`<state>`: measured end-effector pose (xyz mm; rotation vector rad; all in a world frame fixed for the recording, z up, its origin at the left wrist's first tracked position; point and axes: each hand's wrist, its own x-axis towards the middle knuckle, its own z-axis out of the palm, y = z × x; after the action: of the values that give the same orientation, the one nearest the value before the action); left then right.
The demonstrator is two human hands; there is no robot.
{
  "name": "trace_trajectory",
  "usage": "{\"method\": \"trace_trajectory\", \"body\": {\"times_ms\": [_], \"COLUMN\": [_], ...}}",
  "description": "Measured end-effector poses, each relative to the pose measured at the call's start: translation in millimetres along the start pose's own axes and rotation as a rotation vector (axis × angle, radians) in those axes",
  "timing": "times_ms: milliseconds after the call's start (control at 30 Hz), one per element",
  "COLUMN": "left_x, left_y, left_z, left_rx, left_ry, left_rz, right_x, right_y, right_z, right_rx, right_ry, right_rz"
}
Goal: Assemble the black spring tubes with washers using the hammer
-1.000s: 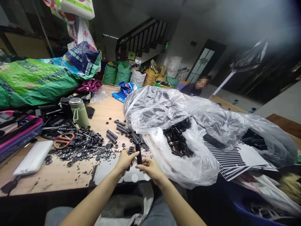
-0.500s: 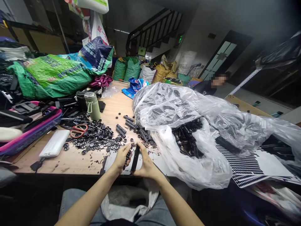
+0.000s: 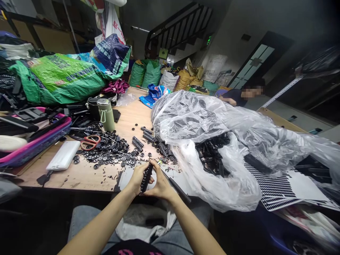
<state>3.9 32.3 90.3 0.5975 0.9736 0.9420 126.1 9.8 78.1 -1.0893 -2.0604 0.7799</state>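
Note:
Over the table's front edge, my left hand (image 3: 138, 178) is closed on a black studded strip with pale dots (image 3: 146, 177). My right hand (image 3: 161, 182) grips a narrow black plastic bar by its ends, thumb below and fingers above. The two pieces are pressed together, so the bar is mostly hidden. Beside my right hand a long dark rod-like tool (image 3: 176, 186) lies slanted on a white sheet (image 3: 127, 180). Beyond my hands are several ribbed black-and-white rollers (image 3: 137, 143) and many small black discs (image 3: 108, 160).
Orange-handled scissors (image 3: 90, 142), a white power bank (image 3: 63, 155) and a green flask (image 3: 106, 115) stand or lie to the left, near a pink basket (image 3: 60, 124). At right, a clear plastic bag (image 3: 233, 193) holds black parts. A person (image 3: 233, 97) sits beyond.
My right hand has moved left, bringing the black bar against the studded strip in my left hand. The rod-like tool now shows beside my right hand. The view has shifted slightly.

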Motion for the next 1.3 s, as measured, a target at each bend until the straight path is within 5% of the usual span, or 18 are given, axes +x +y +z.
{"method": "trace_trajectory", "body": {"times_ms": [267,500,700,833,1000,1133,1300], "left_x": [7.7,17.2,23.5,21.3,16.5,17.2,22.8], "left_y": [-14.5,-58.4,-63.3,-53.8,-51.7,-63.1,-89.6], "left_z": [-16.1,-44.1,-66.4,-68.5,-64.2,-55.9,-41.8], "left_rx": [0.177,1.146,1.717,1.816,1.846,1.862,1.821], "left_ry": [0.035,0.056,-0.047,-0.021,0.006,0.047,-0.068], "left_rz": [-0.071,0.641,0.855,0.928,0.915,0.874,0.922], "right_x": [-4.7,-11.2,-48.1,-64.8,-72.9,-73.6,-53.5], "right_y": [8.6,32.2,50.1,40.7,18.4,5.4,-28.2], "right_z": [25.8,50.9,-1.1,-25.9,-11.5,-3.6,-0.1], "right_rx": [-0.07,-0.362,-0.807,-0.747,-0.491,-0.538,-0.359], "right_ry": [0.061,0.151,0.201,0.114,0.132,0.014,0.147], "right_rz": [0.143,0.236,0.517,0.615,0.604,0.633,0.485]}}
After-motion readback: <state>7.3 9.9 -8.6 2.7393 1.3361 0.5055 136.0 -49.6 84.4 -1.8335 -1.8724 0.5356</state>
